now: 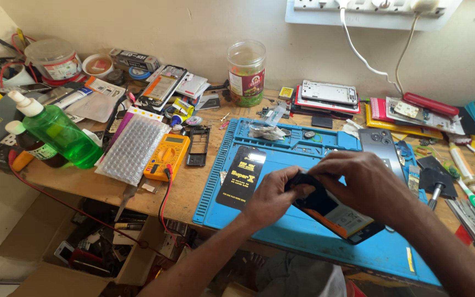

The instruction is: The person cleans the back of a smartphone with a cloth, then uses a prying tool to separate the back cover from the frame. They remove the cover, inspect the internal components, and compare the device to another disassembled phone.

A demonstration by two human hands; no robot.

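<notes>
Both my hands are on an opened black smartphone [341, 219] that lies tilted above the blue repair mat [303, 236], its inner parts and a pale battery showing. My left hand [273, 197] grips the phone's upper left end, thumb on top. My right hand [361, 184] arches over the phone's middle with fingers curled down on its upper edge. A black flat packet [241, 176] lies on the mat just left of my left hand. A grey phone back cover [380, 146] rests behind my right hand.
An orange multimeter [166, 157] with red lead, a bubble-wrap pouch [133, 148] and a green liquid bottle [61, 132] sit left. A plastic jar [246, 71] and stacked phone frames [328, 93] stand at the back. Tools and tubes [474, 187] crowd the right edge. Cardboard boxes [100, 247] below.
</notes>
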